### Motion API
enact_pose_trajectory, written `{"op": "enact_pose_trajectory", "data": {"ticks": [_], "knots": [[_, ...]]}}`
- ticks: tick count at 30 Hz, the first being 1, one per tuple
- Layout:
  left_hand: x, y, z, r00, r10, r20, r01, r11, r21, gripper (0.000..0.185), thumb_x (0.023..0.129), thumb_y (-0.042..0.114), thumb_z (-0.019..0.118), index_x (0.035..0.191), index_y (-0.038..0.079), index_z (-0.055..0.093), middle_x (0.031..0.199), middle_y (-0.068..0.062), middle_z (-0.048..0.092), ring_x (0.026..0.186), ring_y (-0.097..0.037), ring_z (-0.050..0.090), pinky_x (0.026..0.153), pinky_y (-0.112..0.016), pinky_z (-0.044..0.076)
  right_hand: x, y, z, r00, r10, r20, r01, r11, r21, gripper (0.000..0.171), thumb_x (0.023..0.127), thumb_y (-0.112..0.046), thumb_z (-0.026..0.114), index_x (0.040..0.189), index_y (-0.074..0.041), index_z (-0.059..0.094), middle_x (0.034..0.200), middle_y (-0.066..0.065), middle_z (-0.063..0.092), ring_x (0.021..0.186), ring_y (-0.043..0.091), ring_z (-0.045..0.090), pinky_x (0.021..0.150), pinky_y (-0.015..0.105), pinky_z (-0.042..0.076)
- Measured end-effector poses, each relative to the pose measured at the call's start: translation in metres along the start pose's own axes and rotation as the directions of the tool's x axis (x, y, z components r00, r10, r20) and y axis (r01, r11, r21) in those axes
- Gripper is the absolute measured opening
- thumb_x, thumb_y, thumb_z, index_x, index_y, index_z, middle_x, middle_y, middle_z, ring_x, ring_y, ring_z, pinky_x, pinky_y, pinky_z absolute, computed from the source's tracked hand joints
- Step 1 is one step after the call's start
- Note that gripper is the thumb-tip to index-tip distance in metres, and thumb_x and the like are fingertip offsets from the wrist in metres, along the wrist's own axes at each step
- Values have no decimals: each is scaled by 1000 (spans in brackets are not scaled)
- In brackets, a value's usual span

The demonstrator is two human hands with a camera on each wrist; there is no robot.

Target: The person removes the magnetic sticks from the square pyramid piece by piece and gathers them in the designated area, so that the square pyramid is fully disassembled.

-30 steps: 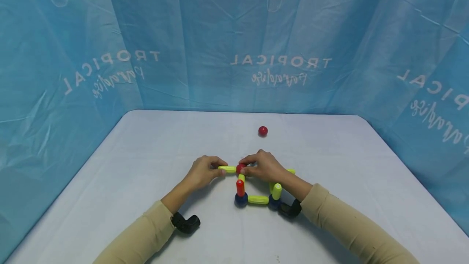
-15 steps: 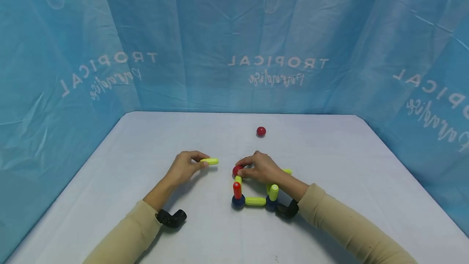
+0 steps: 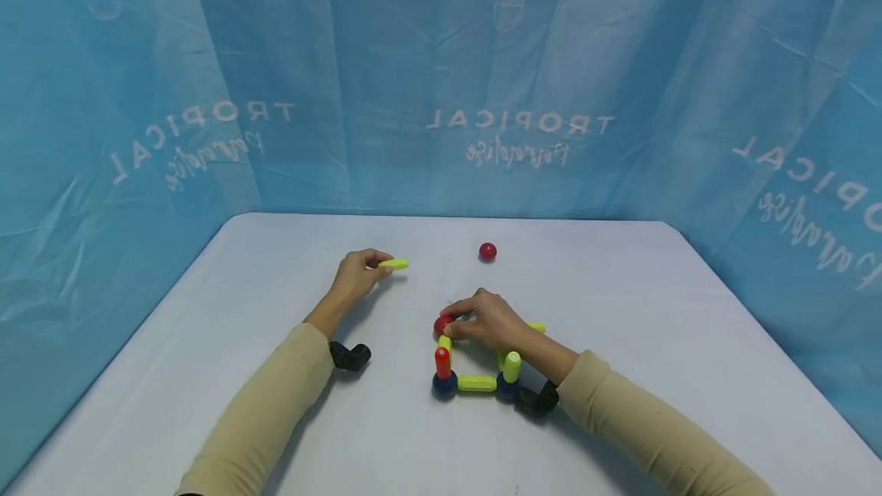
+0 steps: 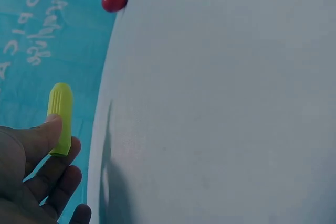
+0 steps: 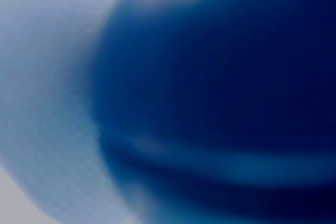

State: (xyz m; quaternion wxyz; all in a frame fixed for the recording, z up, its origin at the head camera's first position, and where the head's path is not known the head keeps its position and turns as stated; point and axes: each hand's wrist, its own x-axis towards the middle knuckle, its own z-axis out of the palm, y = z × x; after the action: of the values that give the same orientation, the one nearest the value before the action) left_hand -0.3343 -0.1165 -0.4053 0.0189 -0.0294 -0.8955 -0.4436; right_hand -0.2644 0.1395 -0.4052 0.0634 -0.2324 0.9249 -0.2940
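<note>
My left hand (image 3: 353, 275) pinches a yellow-green toy rod (image 3: 397, 263) above the table, left of the structure. In the left wrist view the rod (image 4: 61, 100) stands between thumb and fingers, touching nothing else. My right hand (image 3: 488, 320) pinches a red ball (image 3: 442, 325) at the structure's far left corner. A yellow rod joins that ball to the near left blue ball (image 3: 444, 386), which bears an upright red rod (image 3: 442, 363). Another yellow rod (image 3: 477, 383) leads to a second blue ball (image 3: 507, 389) under an upright yellow rod (image 3: 512, 367). The right hand and forearm partly hide the far right side.
A loose red ball (image 3: 488, 252) lies farther back on the white table (image 3: 386, 435). Blue printed sheeting (image 3: 386, 167) hangs behind and beside the table. A blurred dark blue round surface (image 5: 220, 87) fills most of the right wrist view.
My left hand has pulled the yellow-green rod away from the red ball, first leftward, then farther back across the table. The right hand stays on the red ball.
</note>
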Motion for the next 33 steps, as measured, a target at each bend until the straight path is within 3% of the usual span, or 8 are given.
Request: {"op": "enact_pose_trajectory", "data": {"ticks": [5, 7, 15, 21, 28, 33], "knots": [[20, 0, 7, 1000, -1, -18, 3, 993, 122, 25, 90, 19, 62, 114, 12, 67, 119, -13, 63, 111, -29, 52, 100, -45, 31, -1, -1, 0, 1000, 0, -4, 0, 1000, -19, 34, 81, -35, 72, 114, -27, 70, 109, -8, 70, 87, 11, 47, 65, 25, 40], [24, 0, 9, 1000, 4, -29, 1, 986, 166, 23, 90, 18, 62, 112, 12, 68, 115, -12, 64, 110, -29, 49, 101, -48, 25, -1, -3, 0, 1000, -5, -5, 5, 1000, -26, 34, 81, -36, 73, 114, -27, 70, 108, -8, 70, 87, 11, 47, 65, 25, 40], [27, 3, 10, 999, -34, -17, 37, 971, 235, 20, 88, 18, 64, 107, 13, 70, 112, -11, 61, 112, -29, 42, 102, -50, 20, -2, -8, 0, 1000, -1, 8, 1, 1000, -16, 34, 81, -36, 72, 114, -26, 70, 107, -7, 71, 88, 13, 48, 64, 25, 41], [30, 0, 8, 1000, -16, -19, 20, 971, 239, 33, 90, 25, 63, 121, 15, 63, 120, -12, 58, 120, -33, 39, 104, -53, 20, -3, -9, -1, 1000, -2, 6, 2, 999, -42, 34, 81, -36, 72, 114, -25, 70, 111, -6, 71, 90, 12, 48, 65, 25, 41], [22, 4, -4, 983, 45, -179, -23, 993, 119, 37, 93, 34, 56, 124, 13, 60, 119, -14, 56, 117, -34, 38, 98, -51, 26, -4, -11, -18, 999, 1, 37, 6, 979, -204, 36, 82, -31, 72, 117, -23, 68, 106, -5, 72, 90, 12, 49, 72, 28, 37], [11, 1, -11, 975, 45, -219, -32, 998, 59, 34, 94, 32, 54, 120, 13, 62, 115, -13, 56, 113, -31, 38, 98, -50, 24, -6, -5, -32, 995, -3, 101, 30, 961, -274, 31, 83, -33, 70, 112, -24, 70, 100, -6, 73, 88, 11, 49, 74, 29, 36]]}}
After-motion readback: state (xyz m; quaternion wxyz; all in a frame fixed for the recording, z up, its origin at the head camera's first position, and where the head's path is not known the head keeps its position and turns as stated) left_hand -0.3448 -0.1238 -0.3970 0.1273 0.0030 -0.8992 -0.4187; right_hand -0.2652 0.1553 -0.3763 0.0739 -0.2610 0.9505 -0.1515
